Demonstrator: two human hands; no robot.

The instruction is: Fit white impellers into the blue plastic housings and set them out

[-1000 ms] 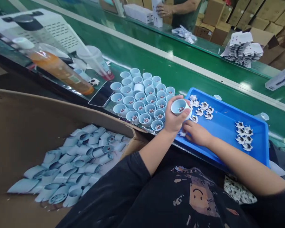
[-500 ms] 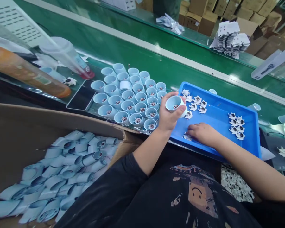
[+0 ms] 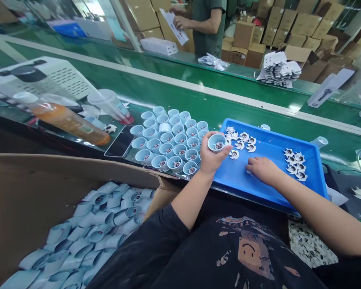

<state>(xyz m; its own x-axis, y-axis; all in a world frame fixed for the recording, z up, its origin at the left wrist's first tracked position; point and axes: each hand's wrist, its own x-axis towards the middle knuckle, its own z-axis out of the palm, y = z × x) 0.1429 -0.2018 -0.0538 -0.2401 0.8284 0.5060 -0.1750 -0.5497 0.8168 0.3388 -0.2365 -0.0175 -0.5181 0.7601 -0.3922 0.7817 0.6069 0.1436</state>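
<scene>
Head view: left hand (image 3: 211, 159) grasps a cup (image 3: 217, 142) by the left edge of the tray (image 3: 270, 149). Right hand (image 3: 263, 170) curls inside; cannot tell if holding.

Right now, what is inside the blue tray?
The blue tray holds white finned pieces in two groups, left and right. A bit of white shows by the right hand. What else that hand covers, and what the left hand blocks, can't be seen.
</scene>
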